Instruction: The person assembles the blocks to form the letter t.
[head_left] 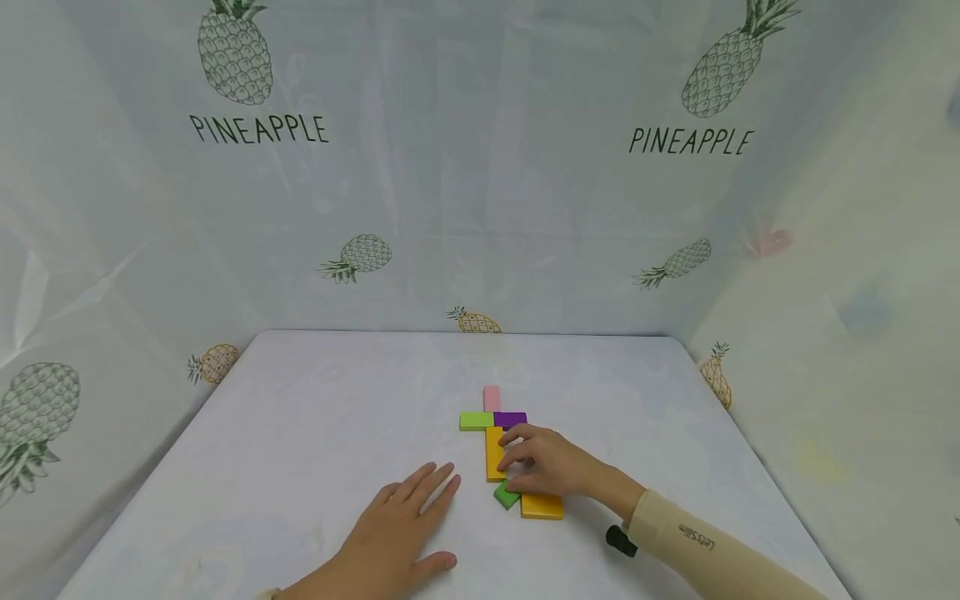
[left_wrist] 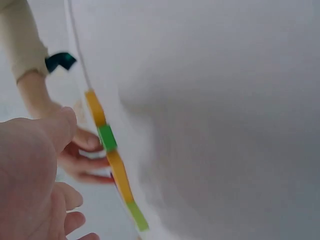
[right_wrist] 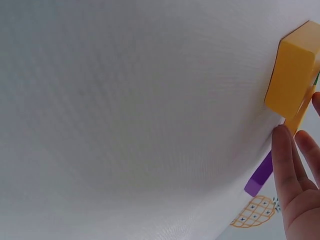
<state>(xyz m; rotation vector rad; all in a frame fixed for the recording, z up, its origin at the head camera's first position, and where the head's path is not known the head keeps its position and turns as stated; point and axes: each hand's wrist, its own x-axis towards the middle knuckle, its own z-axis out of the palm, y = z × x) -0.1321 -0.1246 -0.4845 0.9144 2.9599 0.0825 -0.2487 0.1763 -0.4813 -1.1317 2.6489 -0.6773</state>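
Note:
Flat coloured blocks lie on the white table in a joined figure. A pink block is at the far end, with a light green block and a purple block side by side below it. Under them stands an upright yellow block, then a tilted green block and a second yellow block. My right hand reaches over these from the right, thumb at the green block, fingertips at the upright yellow one. My left hand is spread left of the figure, touching no block.
The white table runs back to a hanging cloth printed with pineapples. Cloth also hangs at both sides. A black object is by the right sleeve.

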